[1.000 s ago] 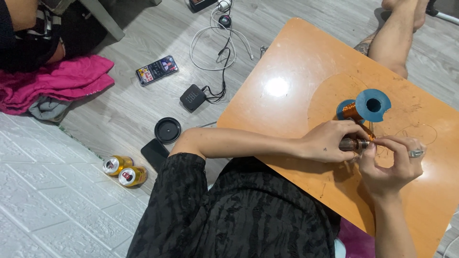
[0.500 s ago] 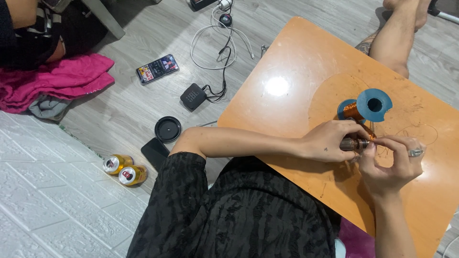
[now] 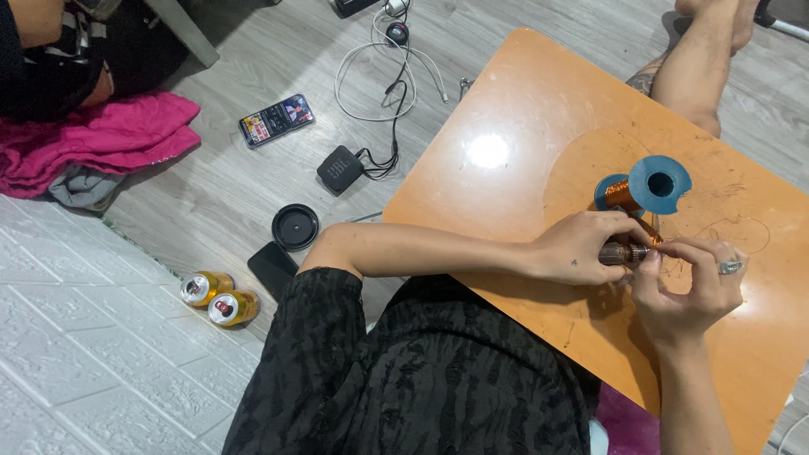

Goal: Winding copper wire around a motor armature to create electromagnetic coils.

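Both hands meet over the orange worktop (image 3: pixel 522 126): the left hand (image 3: pixel 581 248) grips a small metal part (image 3: pixel 622 253), and the right hand (image 3: pixel 687 282), ring on one finger, pinches at its end. Just behind them lies a blue spool (image 3: pixel 649 185) of copper wire. On the floor sit two cans (image 3: pixel 219 297), a phone (image 3: pixel 276 118) and a black lid (image 3: pixel 295 227).

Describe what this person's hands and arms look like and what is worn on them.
Both forearms are bare. The left arm comes out of a short black sleeve with a crinkled, patterned weave. The left hand has a small dark mark on its back. The right hand wears a silver ring.
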